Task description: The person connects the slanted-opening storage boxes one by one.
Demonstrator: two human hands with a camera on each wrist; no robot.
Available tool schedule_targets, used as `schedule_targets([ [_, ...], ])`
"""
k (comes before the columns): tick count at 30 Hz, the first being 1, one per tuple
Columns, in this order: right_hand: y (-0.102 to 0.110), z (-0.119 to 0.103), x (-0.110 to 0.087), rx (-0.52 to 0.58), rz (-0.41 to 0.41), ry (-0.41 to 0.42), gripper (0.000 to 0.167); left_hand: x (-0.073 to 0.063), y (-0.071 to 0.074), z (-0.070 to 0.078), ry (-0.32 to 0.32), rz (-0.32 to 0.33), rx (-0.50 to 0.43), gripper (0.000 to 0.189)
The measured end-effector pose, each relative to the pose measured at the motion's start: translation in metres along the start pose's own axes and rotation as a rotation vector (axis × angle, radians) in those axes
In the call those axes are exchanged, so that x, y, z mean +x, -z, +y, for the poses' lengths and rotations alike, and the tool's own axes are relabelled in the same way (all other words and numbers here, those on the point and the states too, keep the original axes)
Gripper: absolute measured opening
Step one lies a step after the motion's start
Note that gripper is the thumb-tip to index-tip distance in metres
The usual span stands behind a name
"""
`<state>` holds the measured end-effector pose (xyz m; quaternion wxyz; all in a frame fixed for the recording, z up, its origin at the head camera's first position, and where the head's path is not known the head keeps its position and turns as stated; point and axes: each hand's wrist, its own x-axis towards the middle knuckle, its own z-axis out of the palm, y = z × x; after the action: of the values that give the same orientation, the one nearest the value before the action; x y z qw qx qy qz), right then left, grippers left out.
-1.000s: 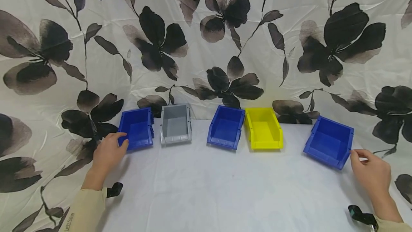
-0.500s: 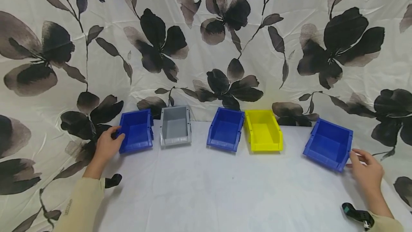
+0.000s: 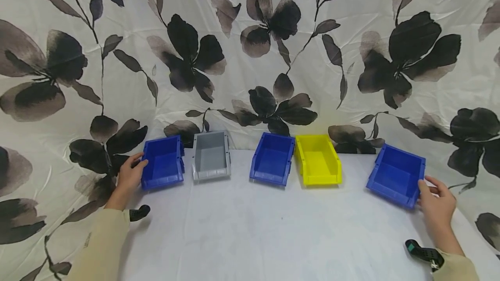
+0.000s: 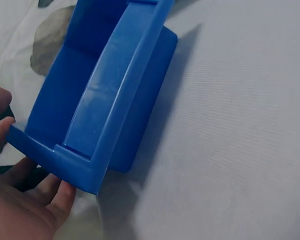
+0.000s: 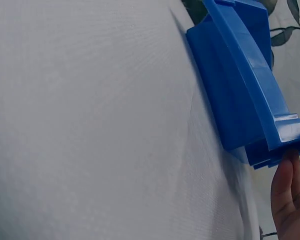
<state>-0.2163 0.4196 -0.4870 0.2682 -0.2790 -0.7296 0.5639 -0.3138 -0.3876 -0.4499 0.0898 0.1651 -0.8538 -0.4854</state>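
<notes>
In the head view my left hand (image 3: 130, 177) is at the outer side of the leftmost blue storage bin (image 3: 162, 168), thumb and forefinger at its side rim. The left wrist view has the fingers (image 4: 64, 200) curled up under that rim. Far right, another blue storage bin (image 3: 396, 177) sits angled, and my right hand (image 3: 439, 203) holds its right side near the front corner. Its thumb lies on the rim there, with other fingers behind and below. Fingertips (image 5: 288, 159) meet the underside of the rim in the right wrist view. Both bins have nothing inside.
Between them stand a grey bin (image 3: 212, 157), a third blue bin (image 3: 272, 159) and a yellow bin (image 3: 318, 159), the last two side by side. All rest along the back of a white-covered table (image 3: 250, 233). A floral cloth (image 3: 218, 55) hangs directly behind.
My left hand has drawn its thumb back from inside the left bin to its side rim. The right hand has moved left and further round the right bin's edge. The bins have barely shifted.
</notes>
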Motion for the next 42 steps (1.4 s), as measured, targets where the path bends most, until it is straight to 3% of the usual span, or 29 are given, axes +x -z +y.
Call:
schedule_targets([
  [5,-0.001,0.003,0.001,-0.015,0.037,-0.018,0.043,0.006,-0.003,-0.006,0.062,-0.025,-0.097,0.059],
  [10,-0.008,0.005,0.008,-0.043,0.08,0.01,0.046,0.011,-0.006,-0.011,0.037,-0.05,-0.142,0.06],
  [15,-0.018,0.005,0.013,-0.058,0.062,0.024,0.049,0.013,-0.012,-0.014,0.02,-0.009,-0.197,0.06],
  [18,-0.02,0.005,0.014,-0.005,0.068,0.024,0.047,0.014,-0.019,-0.015,0.023,0.0,-0.254,0.059],
  [25,-0.02,0.005,0.01,0.178,0.073,-0.119,0.046,0.017,-0.025,-0.021,-0.013,-0.04,-0.288,0.061],
  [34,-0.022,0.008,0.005,0.169,0.115,-0.12,0.043,0.017,-0.028,-0.015,-0.022,0.025,-0.287,0.063],
  [42,-0.017,0.004,0.009,0.17,0.027,-0.164,0.049,0.011,-0.032,-0.008,-0.027,0.077,-0.332,0.065],
])
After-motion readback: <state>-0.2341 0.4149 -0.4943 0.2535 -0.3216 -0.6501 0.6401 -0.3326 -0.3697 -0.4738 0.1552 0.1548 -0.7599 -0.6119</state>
